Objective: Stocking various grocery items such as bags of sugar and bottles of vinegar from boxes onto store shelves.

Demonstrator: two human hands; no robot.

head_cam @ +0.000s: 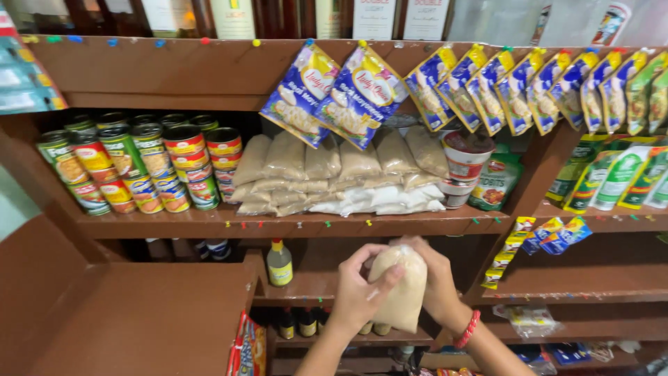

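Both my hands hold one clear plastic bag of pale brown sugar (404,289) upright in front of the shelves. My left hand (360,292) grips its left side with the thumb across the front. My right hand (437,282), with a red bead bracelet on the wrist, wraps around its right side and top. Straight above, on the middle shelf (278,224), lies a stack of like bags (334,170), brown ones on top and white ones below.
Stacked tin cans (139,167) fill the shelf's left end. Blue and yellow sachets (334,94) hang pinned from the upper shelf edge. A cup-noodle tub (463,167) and green pouches (612,174) stand at right. A small yellow-labelled bottle (280,264) stands on the lower shelf.
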